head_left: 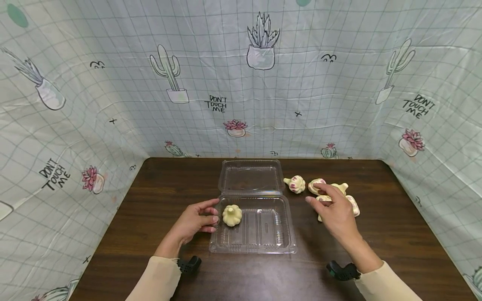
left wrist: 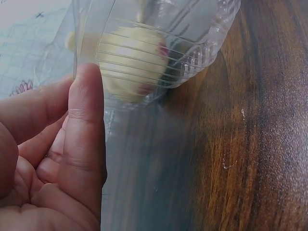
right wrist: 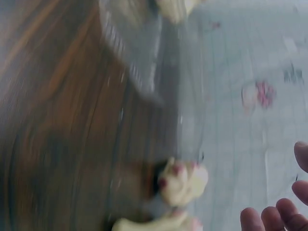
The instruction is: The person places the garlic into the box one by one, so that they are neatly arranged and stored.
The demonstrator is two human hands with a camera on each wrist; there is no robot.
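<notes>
My left hand [head_left: 193, 220] pinches the left rim of a hinged clear plastic container [head_left: 260, 250] between thumb and fingers, as the left wrist view shows. One pale garlic bulb [head_left: 232, 215] sits inside the base near that rim, its stem pointing up. Over a cluster of several garlic bulbs [head_left: 353, 205] to the right hovers my right hand [head_left: 337, 215], fingers apart and nothing in them. It partly hides the cluster in the head view. Another bulb with purple marks [head_left: 297, 184] lies between the cluster and the lid.
The container's lid [head_left: 250, 177] lies folded back away from me. All of this is on a dark wood table [head_left: 169, 179]. A patterned curtain [head_left: 233, 75] rises behind the table and along both sides. Each wrist wears a black band [head_left: 190, 265].
</notes>
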